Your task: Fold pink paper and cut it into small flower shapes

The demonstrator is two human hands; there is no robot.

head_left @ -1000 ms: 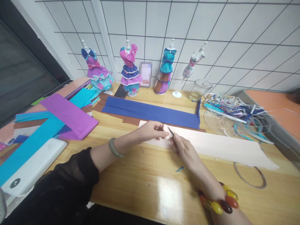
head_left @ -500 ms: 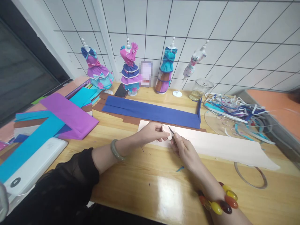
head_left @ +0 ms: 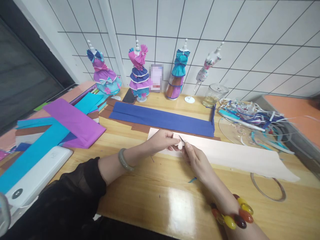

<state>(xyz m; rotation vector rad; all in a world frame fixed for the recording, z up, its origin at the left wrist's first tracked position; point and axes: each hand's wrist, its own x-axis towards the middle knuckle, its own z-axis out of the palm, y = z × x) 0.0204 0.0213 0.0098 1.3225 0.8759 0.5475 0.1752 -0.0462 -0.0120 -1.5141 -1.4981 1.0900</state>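
Note:
My left hand (head_left: 162,140) pinches a small pale pink paper piece (head_left: 180,146) with rounded edges between thumb and fingers. My right hand (head_left: 197,157) is closed around small scissors (head_left: 182,139); their dark pointed tip shows beside the paper piece, and their handles are hidden in my fingers. Both hands are close together over the left part of a long pale pink paper strip (head_left: 240,156). Behind the strip lies a folded dark blue paper length (head_left: 160,118), with brown paper (head_left: 140,128) showing under it.
Three dressed mini mannequins (head_left: 106,75) and a bare patterned one (head_left: 210,63) stand along the tiled wall. A glass jar (head_left: 217,95) and a heap of paper scraps (head_left: 250,115) are at right. Purple paper (head_left: 75,123) and a white device (head_left: 40,176) lie left. A ring (head_left: 268,190) lies front right.
The pale pink paper piece has turned slightly in my left fingers, and a rounded lobe now shows below the scissors' tip. Both hands stay in nearly the same place.

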